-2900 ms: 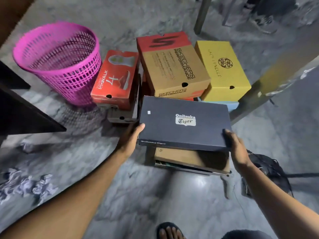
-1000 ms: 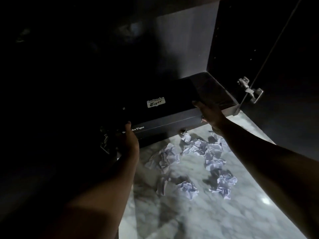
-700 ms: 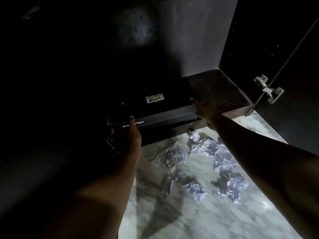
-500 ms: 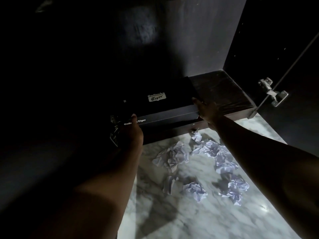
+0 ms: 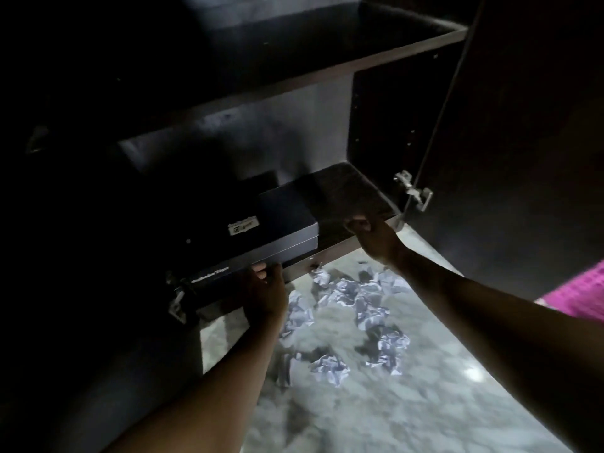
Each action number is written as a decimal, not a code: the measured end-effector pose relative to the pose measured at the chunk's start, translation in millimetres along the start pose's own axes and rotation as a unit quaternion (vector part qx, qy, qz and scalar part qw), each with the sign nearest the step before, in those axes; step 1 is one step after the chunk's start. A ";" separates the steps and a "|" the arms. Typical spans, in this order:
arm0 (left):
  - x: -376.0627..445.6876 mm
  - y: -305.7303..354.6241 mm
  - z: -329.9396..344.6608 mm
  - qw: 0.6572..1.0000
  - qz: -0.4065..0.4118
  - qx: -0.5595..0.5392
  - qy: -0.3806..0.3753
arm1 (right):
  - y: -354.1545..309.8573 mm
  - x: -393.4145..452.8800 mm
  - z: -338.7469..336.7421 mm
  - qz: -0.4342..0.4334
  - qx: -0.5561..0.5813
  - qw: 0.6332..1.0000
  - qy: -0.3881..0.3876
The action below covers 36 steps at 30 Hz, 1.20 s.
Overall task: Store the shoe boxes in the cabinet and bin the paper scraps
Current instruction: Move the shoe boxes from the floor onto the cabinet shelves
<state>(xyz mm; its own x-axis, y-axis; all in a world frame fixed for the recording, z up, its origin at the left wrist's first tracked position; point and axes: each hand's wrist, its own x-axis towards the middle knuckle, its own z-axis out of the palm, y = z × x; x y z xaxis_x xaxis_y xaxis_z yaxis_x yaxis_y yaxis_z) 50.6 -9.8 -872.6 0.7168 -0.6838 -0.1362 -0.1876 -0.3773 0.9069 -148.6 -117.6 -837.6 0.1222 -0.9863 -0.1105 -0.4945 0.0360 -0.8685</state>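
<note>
A dark navy shoe box (image 5: pixel 277 223) with a small white label lies on the bottom shelf (image 5: pixel 346 194) of the dark cabinet, toward its left side. My left hand (image 5: pixel 264 289) touches the box's front face with its fingertips against the long side. My right hand (image 5: pixel 372 235) is off the box, a little to its right at the shelf's front edge, fingers loosely curled and holding nothing. Several crumpled white paper scraps (image 5: pixel 362 302) lie on the marble floor just below the shelf, between my forearms.
An upper shelf (image 5: pixel 327 73) spans the cabinet above. The open right door (image 5: pixel 523 158) hangs on a metal hinge (image 5: pixel 413 191); another hinge (image 5: pixel 178 299) shows at the left. A corner of the pink basket (image 5: pixel 581 295) peeks in at the right edge.
The box has slid further onto the shelf. My right hand has let go of its right end and shifted right. My left hand stays at the front. The view has tilted up.
</note>
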 end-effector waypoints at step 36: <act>-553.6 -47.2 127.7 0.520 0.104 0.243 -0.812 | 231.7 -741.0 -199.6 0.522 0.101 0.567 0.630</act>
<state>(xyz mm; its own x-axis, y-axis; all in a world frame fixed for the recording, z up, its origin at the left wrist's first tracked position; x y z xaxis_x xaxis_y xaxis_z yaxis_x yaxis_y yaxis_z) -423.1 306.8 -890.9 -0.7921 -0.2178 -0.5702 -0.5779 -0.0332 0.8154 -525.5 589.6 -860.5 -0.9199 0.2603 -0.2932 0.3920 0.5974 -0.6996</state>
